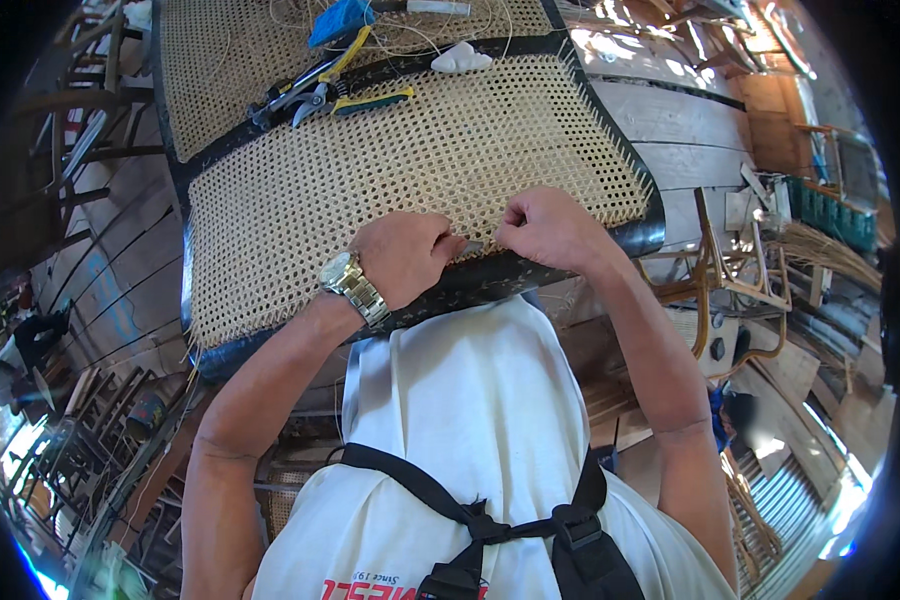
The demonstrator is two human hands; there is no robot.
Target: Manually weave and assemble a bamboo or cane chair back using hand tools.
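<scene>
A woven cane panel (400,160) in a dark frame (630,237) lies in front of me. Near its front edge, my left hand (405,255) is closed, a gold wristwatch (354,287) on its wrist. A small flat grey metal piece (470,248) pokes out from the left thumb and fingers; the rest of it is hidden. Just to the right, my right hand (550,230) makes a pinch against the weave by the frame's front rail. Whatever lies between its fingertips is too small to make out. Loose cane ends stick out along the panel's right edge.
Pruning shears (317,103) with yellow-and-green handles rest on the far part of the panel. Beyond are a blue bundle (341,21), a white lump (461,58) and loose cane strands. Wooden chair frames (715,265) stand at right; more furniture crowds the left.
</scene>
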